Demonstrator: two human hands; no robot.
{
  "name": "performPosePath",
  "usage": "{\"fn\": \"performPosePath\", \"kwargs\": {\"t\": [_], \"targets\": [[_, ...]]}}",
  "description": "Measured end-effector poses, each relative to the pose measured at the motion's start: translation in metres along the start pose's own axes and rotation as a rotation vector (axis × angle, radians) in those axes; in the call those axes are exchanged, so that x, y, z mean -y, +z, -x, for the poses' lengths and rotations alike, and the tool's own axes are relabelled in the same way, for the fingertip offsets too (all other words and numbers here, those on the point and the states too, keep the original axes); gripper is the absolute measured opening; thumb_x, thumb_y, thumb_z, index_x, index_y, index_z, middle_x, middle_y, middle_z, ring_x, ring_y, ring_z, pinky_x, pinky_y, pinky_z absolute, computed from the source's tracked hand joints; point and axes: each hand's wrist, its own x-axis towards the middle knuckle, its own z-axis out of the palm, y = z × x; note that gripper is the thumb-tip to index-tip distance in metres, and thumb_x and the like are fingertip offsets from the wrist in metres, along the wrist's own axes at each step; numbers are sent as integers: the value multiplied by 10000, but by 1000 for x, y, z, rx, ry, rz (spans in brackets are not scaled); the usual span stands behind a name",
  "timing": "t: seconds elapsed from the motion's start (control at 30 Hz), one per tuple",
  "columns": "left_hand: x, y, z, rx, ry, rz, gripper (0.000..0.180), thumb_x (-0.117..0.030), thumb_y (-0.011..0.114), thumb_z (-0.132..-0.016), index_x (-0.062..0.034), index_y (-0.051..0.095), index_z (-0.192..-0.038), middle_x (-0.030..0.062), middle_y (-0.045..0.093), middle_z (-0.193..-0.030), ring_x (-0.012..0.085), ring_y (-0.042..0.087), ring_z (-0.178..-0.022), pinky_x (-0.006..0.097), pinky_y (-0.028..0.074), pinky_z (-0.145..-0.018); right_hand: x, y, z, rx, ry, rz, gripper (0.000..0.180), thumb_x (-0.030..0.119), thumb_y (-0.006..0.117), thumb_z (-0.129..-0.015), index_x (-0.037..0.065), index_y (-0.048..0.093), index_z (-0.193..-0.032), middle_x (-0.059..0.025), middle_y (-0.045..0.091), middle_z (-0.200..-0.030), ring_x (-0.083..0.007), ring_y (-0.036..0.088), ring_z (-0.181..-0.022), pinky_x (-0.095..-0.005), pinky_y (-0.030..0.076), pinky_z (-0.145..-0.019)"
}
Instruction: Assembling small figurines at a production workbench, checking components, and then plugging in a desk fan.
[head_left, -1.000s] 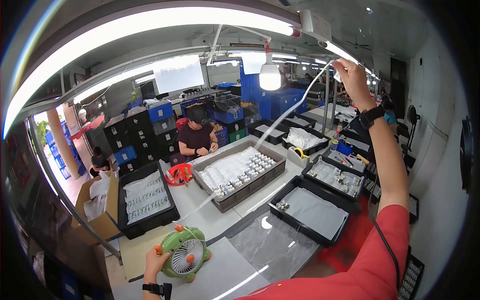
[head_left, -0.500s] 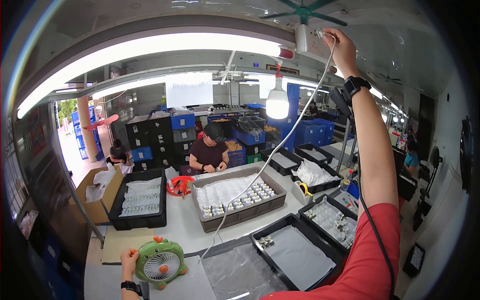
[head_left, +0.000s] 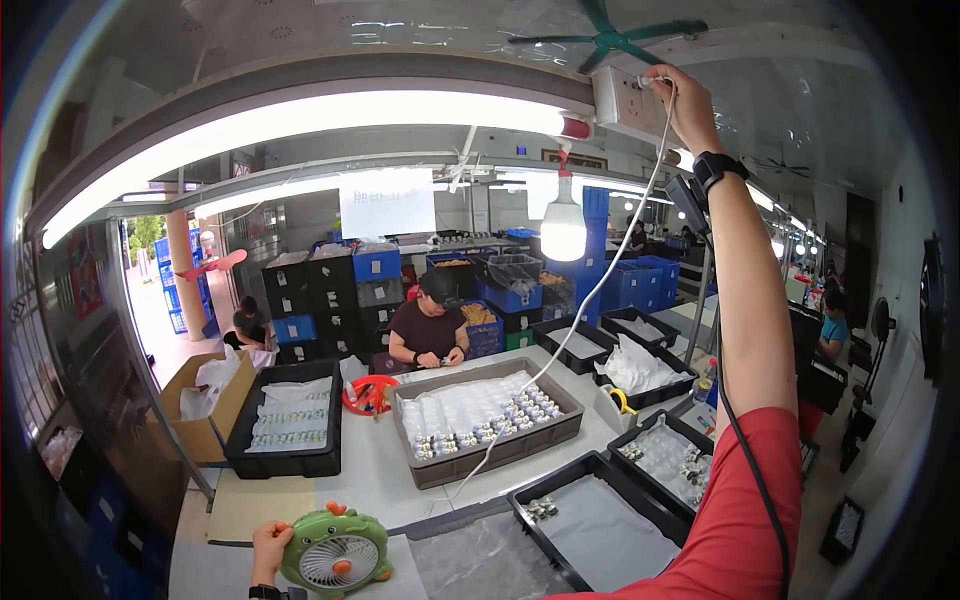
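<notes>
My right hand (head_left: pixel 686 108) is raised high, its fingers closed on a white plug (head_left: pixel 643 82) at the face of a white socket box (head_left: pixel 626 100). Whether the plug is fully in cannot be made out. From it a white cable (head_left: pixel 612 262) hangs down across the view to the table, close to a small green animal-shaped desk fan (head_left: pixel 337 552). My left hand (head_left: pixel 270 548) grips this fan at its left edge, fingers curled; the fan stands upright with its white grille and orange centre showing.
A lit bulb (head_left: pixel 563 225) and a tube light (head_left: pixel 330 128) hang near the socket box. Trays hold small metal-capped parts, among them a grey tray (head_left: pixel 490 460) and a black tray (head_left: pixel 690 525). Across the table sits a person (head_left: pixel 430 330). A black cord (head_left: pixel 745 450) runs along my right arm.
My view has tilted up slightly, so the table and fan appear lower. Both hands keep their holds on the plug and the fan.
</notes>
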Motion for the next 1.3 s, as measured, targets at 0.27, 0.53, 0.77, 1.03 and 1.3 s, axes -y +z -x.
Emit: {"fn": "performPosePath", "kwargs": {"t": [0.27, 0.53, 0.77, 1.03, 1.3], "targets": [[-6, 6, -1, -19, 23, 137, 69, -12, 601, -731, 19, 624, -789, -13, 570, -677, 52, 498, -593, 188, 409, -570, -3, 14, 5, -99, 93, -255, 127, 151, 562, -847, 111, 628, -949, -42, 654, -819, -103, 604, -730, -226, 457, -652], [-18, 16, -1, 40, -22, -75, 94, -10, 605, -721, 19, 623, -808, -17, 552, -650, 48, 465, -574, 194, 397, -546, -8, 21, 8, -146, 129, -386, 150, 100, 540, -835, 67, 627, -953, -7, 632, -821, -74, 543, -736, -195, 428, -704], [-48, 22, 32, 129, 70, -218, 159, -122, 594, -790, 5, 615, -882, 71, 622, -784, 122, 544, -700, 260, 447, -640, -8, 19, 3, -121, 60, -385, 139, 108, 543, -839, 59, 613, -948, -25, 628, -791, -84, 549, -718, -198, 423, -672], [-36, 25, 30, 64, 80, -261, 145, -117, 594, -794, 5, 611, -871, 58, 610, -754, 111, 529, -680, 255, 444, -628, -11, 24, 1, -46, 112, -340, 142, 166, 565, -835, 106, 619, -953, -19, 633, -752, -92, 569, -678, -224, 440, -645], [-31, 25, 32, 20, 139, -318, 142, -123, 593, -802, 7, 608, -856, 48, 601, -714, 104, 516, -648, 255, 441, -601, -10, 26, 0, -126, -15, -98, 140, 184, 572, -834, 129, 619, -954, -37, 623, -706, -126, 569, -630, -241, 432, -589]]}}
